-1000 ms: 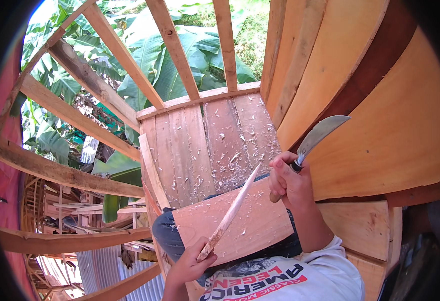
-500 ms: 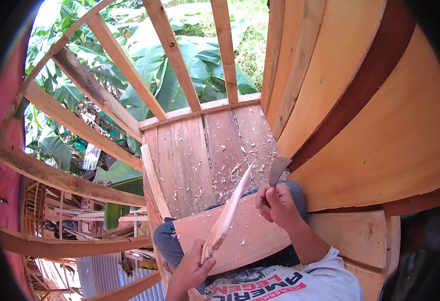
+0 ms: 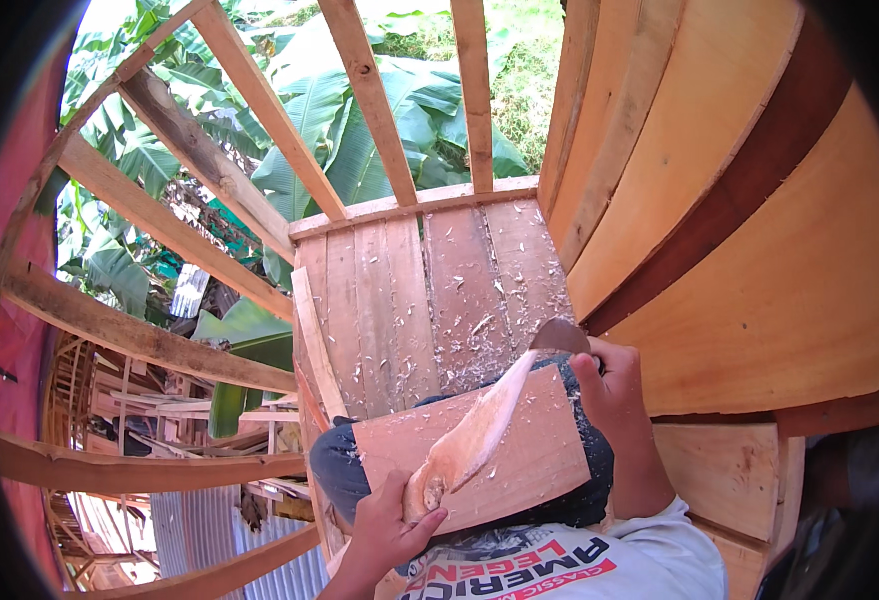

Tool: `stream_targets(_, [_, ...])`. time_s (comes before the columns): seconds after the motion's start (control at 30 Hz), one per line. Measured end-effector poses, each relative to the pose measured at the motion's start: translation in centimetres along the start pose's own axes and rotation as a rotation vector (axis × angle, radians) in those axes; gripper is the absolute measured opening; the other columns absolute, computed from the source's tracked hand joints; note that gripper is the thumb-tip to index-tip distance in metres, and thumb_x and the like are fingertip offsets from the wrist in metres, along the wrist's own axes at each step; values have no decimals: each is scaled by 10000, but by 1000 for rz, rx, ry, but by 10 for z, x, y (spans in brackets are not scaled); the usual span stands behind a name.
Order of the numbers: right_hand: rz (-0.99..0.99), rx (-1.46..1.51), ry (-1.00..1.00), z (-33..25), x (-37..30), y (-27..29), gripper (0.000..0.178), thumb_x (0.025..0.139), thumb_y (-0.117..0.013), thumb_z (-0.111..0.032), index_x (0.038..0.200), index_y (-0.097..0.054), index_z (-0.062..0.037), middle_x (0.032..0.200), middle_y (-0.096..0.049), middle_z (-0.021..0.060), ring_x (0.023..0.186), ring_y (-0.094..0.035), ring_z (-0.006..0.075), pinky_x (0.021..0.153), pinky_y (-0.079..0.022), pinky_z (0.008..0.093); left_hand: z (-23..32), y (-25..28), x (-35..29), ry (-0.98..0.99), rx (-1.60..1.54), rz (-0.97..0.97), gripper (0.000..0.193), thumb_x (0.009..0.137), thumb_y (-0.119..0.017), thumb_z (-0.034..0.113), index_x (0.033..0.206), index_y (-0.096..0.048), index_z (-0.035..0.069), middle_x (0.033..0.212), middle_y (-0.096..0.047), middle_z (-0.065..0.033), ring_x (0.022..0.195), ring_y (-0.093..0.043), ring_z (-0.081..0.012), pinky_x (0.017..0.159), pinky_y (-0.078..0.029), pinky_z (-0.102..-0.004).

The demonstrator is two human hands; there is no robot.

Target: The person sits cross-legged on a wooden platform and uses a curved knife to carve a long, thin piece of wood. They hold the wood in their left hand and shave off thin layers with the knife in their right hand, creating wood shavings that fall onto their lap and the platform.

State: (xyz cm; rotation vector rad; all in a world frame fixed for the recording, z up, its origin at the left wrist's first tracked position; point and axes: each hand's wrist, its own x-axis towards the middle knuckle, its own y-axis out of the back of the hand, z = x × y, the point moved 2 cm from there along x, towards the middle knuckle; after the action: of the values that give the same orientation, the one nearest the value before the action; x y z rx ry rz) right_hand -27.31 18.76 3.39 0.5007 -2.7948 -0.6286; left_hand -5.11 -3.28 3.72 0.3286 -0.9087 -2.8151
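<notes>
While slats (image 3: 371,95) screen leaves (image 3: 349,160), shavings (image 3: 481,325) lie beyond the stick (image 3: 477,428).

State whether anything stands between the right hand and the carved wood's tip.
Only the knife, held in the right hand, spans the gap toward the carved wood. Nothing else visible stands between.

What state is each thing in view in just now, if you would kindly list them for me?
Left hand: closed around the wood piece's near end.
Right hand: closed on the knife's handle.
Knife: curved blade bare, at the wood piece's tip; contact unclear.
Wood piece: partly carved, tapering, slanted above the board.
Board: lying across the lap, dotted with shavings.
Floor planks: littered with shavings.
</notes>
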Motion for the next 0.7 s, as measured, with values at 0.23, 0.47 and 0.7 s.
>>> stream_targets(0.23, [-33,-118,62,8,-6,-11,558,872,-588,-544,695,-614,-16,533,-499,174,509,-544,349,478,-398,371,-7,-7,1,-83,43,196,473,702,-808,248,964,-499,4,775,-635,-194,710,-669,-352,595,-510,-355])
stream_targets(0.47, [-202,-112,254,-13,-28,-21,583,836,-626,-562,627,-570,-20,522,-516,130,503,-569,272,477,-416,371,-7,-7,7,-32,-1,228,452,705,-818,237,929,-506,-2,771,-638,-184,708,-678,-309,601,-508,-342])
stream_targets(0.7, [16,-123,199,8,-14,-35,565,806,-648,-565,633,-586,-30,547,-532,161,569,-591,361,503,-444,410,-6,-14,4,56,-72,134,443,736,-802,246,931,-496,-8,779,-634,-198,717,-682,-306,598,-506,-345])
